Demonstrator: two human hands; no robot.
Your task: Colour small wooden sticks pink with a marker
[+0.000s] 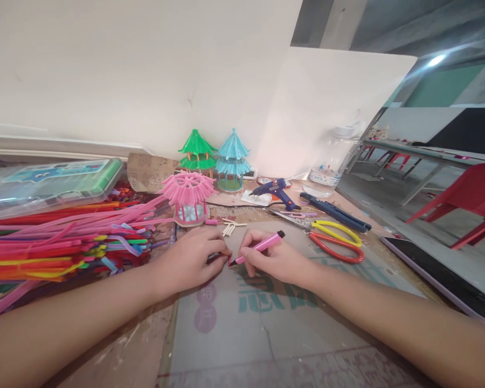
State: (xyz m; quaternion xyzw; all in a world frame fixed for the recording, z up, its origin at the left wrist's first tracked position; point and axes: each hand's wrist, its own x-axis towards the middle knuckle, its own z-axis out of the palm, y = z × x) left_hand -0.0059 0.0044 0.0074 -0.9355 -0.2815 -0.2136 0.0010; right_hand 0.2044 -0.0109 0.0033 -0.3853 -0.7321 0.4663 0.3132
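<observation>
My right hand [267, 257] is closed round a pink marker [262, 245], which slants down to the left. Its dark tip meets a tiny pink piece [229, 261] at the fingertips of my left hand [194, 256]. That hand pinches the piece, mostly hidden by the fingers; it may be a short stick. Just beyond the hands lie several short pale sticks [228, 229] and a pink marker cap [211, 222]. Behind my left hand stands a small pavilion with a pink roof [189, 188].
Green [196, 145] and blue pavilions [233, 156] stand at the back. Pipe cleaners [64, 237] and a plastic case [52, 183] lie left. A glue gun [277, 191], scissors [335, 237], dark-blue pliers-like tool [335, 211], clear jar [327, 167] and phone [444, 277] lie right.
</observation>
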